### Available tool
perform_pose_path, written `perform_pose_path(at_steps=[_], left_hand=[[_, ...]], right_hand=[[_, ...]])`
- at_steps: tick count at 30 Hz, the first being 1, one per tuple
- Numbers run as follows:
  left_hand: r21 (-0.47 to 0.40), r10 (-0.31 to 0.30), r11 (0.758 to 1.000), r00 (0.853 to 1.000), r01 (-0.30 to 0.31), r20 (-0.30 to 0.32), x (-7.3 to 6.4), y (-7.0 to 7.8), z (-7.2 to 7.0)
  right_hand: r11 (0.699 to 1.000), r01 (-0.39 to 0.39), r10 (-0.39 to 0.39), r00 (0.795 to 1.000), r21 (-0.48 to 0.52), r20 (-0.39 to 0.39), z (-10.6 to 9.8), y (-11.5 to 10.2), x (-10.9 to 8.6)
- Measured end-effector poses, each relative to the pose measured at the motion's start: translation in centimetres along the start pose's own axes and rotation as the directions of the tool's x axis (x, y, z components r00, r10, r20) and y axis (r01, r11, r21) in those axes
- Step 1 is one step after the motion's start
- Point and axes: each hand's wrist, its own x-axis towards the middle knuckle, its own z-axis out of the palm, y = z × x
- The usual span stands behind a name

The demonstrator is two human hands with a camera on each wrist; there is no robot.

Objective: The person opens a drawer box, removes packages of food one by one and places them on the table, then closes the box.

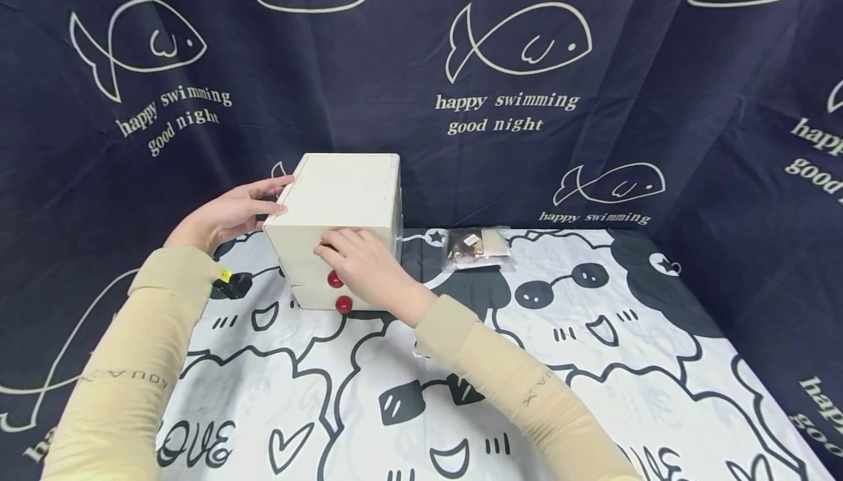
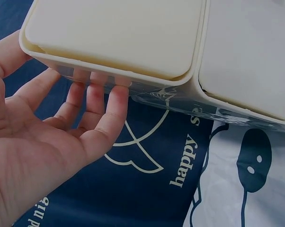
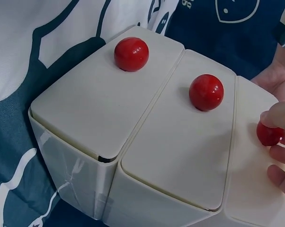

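Observation:
A small white drawer cabinet (image 1: 342, 188) with three stacked drawers stands upright on the cloth. Each drawer front carries a round red knob; the lowest knob (image 1: 344, 304) and the middle knob (image 1: 335, 279) show in the head view. My right hand (image 1: 369, 265) is at the top drawer's front, where it pinches the top knob (image 3: 269, 134) between thumb and fingers. On the cabinet's left side, my left hand (image 1: 230, 214) rests its extended fingers against the upper wall. In the left wrist view, these fingertips (image 2: 118, 94) touch the side panel. All three drawers look closed.
A clear plastic packet (image 1: 478, 247) with brown and beige contents lies right of the cabinet, near the back. A black device (image 1: 230, 285) with a yellow tag is by the left wrist. A dark blue fish-print curtain (image 1: 520, 137) hangs behind the patterned tablecloth (image 1: 263, 393).

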Motion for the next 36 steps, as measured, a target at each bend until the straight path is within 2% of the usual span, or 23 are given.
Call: perform_pose_path(at_steps=[13, 25, 36], left_hand=[[-0.006, 0.009, 1.000, 1.000, -0.009, 0.019, 0.0, -0.1, 0.0], [0.007, 0.008, 1.000, 1.000, -0.008, 0.017, 0.0, 0.1, 0.1], [-0.021, 0.012, 1.000, 1.000, -0.011, 0.016, 0.1, -0.2, -0.1]], right_hand=[[0.999, -0.032, 0.032, 0.999, 0.001, -0.002, -0.6, -0.3, -1.0], [0.999, 0.011, -0.014, 0.998, -0.040, -0.060, 0.5, -1.3, -2.2], [0.998, 0.026, -0.024, 0.999, -0.050, 0.045, 2.0, -2.1, -3.2]])
